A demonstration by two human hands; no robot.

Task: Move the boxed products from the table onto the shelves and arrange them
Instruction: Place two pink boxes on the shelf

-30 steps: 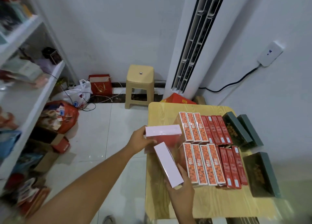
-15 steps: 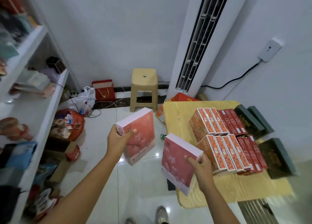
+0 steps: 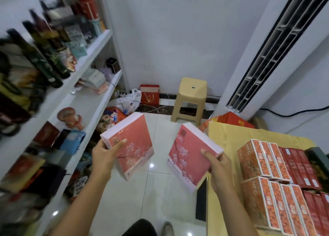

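I hold two flat pink boxes printed with blossom branches over the tiled floor. My left hand (image 3: 105, 153) grips the left pink box (image 3: 133, 145) at its lower left corner, thumb on the front. My right hand (image 3: 218, 166) grips the right pink box (image 3: 188, 157) at its right edge. The wooden table (image 3: 229, 137) at the right carries rows of orange boxes (image 3: 263, 164) and red boxes (image 3: 299, 166). White shelves (image 3: 87, 102) packed with products run along the left.
A beige plastic stool (image 3: 191, 100) stands by the far wall beside a tall white air conditioner (image 3: 270, 45). Red gift bag (image 3: 149, 95), plastic bags and cables lie on the floor near the shelf. Dark green boxes (image 3: 318, 157) sit at the table's right edge.
Both hands lifted the pink boxes off the table and carried them left over the floor. The view has swung left, bringing the shelves closer.
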